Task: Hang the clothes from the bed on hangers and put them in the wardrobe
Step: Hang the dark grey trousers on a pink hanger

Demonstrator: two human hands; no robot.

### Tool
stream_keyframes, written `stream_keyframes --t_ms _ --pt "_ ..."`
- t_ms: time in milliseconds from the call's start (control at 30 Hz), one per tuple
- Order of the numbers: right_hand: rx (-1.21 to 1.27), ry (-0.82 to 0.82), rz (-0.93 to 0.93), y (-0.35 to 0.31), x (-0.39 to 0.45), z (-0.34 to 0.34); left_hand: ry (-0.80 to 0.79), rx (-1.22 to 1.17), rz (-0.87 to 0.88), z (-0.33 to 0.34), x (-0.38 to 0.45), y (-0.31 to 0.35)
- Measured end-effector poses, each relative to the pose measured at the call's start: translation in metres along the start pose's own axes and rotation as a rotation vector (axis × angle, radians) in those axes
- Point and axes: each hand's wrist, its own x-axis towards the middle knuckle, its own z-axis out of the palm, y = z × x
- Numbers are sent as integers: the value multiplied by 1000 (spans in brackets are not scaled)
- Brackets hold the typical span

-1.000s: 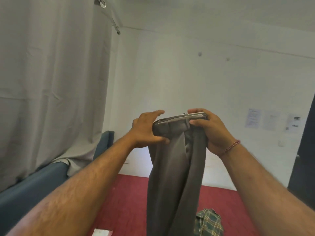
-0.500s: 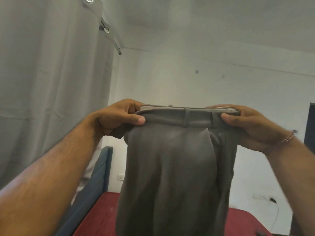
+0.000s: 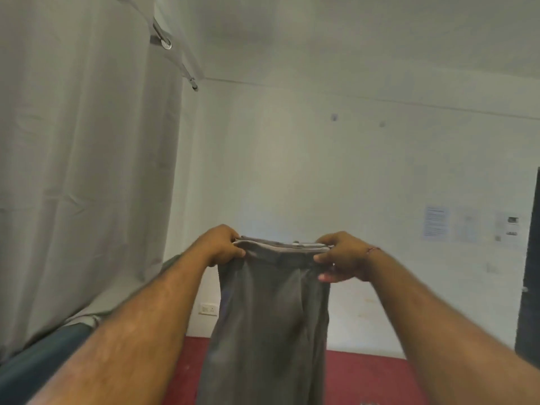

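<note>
Grey trousers (image 3: 268, 317) hang in the air in front of the person, stretched by the waistband between both hands, legs dropping straight down over the red bed (image 3: 365, 378). Both forearms reach forward and up, roughly level with each other. The left hand (image 3: 220, 247) pinches the waistband's left end, fingers curled over the top and thumb in front. The right hand (image 3: 340, 255), a red thread at its wrist, clamps the right end likewise. A pale curtain (image 3: 87, 171) hangs beyond the left arm.
</note>
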Motion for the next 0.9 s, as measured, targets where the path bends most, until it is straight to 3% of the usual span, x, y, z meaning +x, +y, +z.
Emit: stream_keyframes --t_ms 100,167,267,400,633,900 --pt "230 307 -168 -16 33 2 374 -158 -25 -2 26 30" --pt "351 422 -298 -31 40 -10 515 -261 65 -18 37 50" --pt "432 485 -417 -40 41 -39 528 -318 227 -41 43 72" --pt "385 501 -493 -19 36 -56 517 -280 311 -30 39 77" --pt "287 464 -335 123 6 4 291 -112 229 101 -8 20" --pt "27 141 130 377 -110 160 -441 34 34 349 -169 -118"
